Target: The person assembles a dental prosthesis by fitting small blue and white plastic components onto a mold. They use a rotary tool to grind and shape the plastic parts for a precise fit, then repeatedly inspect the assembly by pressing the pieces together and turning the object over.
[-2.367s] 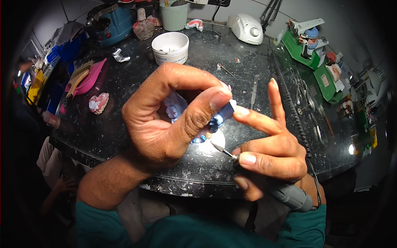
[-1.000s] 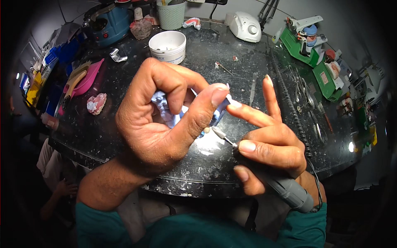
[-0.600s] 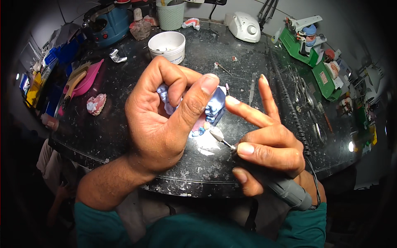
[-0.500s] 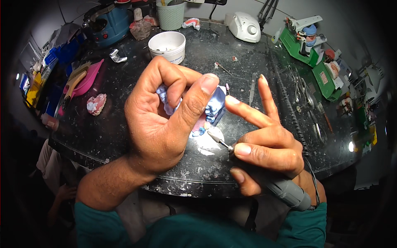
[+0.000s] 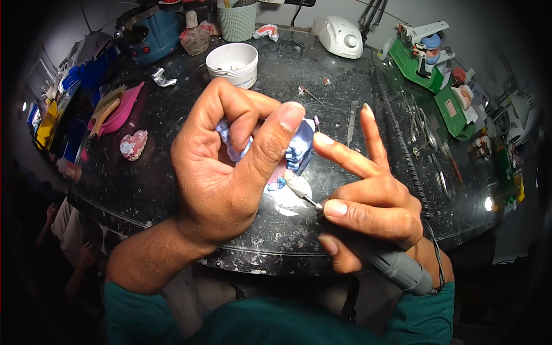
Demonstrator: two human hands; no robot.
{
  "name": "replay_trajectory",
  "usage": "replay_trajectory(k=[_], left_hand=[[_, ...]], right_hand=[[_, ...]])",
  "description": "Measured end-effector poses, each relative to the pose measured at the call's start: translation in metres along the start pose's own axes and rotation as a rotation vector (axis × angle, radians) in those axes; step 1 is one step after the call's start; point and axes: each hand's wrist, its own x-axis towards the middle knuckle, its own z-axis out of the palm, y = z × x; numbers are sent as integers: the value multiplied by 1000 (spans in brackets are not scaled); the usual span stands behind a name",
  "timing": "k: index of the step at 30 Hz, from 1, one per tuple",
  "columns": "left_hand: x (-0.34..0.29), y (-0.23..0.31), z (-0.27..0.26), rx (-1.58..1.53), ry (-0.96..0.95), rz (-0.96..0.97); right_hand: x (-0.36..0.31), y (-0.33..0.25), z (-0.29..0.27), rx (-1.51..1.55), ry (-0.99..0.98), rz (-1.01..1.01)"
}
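Both at once: clasping a blue dental cast in the curled left hand, above the black bench, on the near side of the white tub, and gripping a grey rotary handpiece in the right hand. Slanting the handpiece lengthwise from lower right to upper left, aiming its pale tapered bur at one ivory tooth; cannot tell whether touching or just beside. Holding the cast with its blue front teeth at the lower side, partly hidden behind the left thumb.
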Motion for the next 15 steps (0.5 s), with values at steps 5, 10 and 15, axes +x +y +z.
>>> replay_trajectory(k=[5, 10, 15], left_hand=[[0, -2, -1, 15, -4, 15], [0, 0, 1, 4, 0, -2], [0, 0, 0, -6, 2, -2]], right_hand=[[0, 2, 1, 8, 5, -4], [0, 0, -1, 6, 0, 1], [1, 0, -1, 9, -7, 3]])
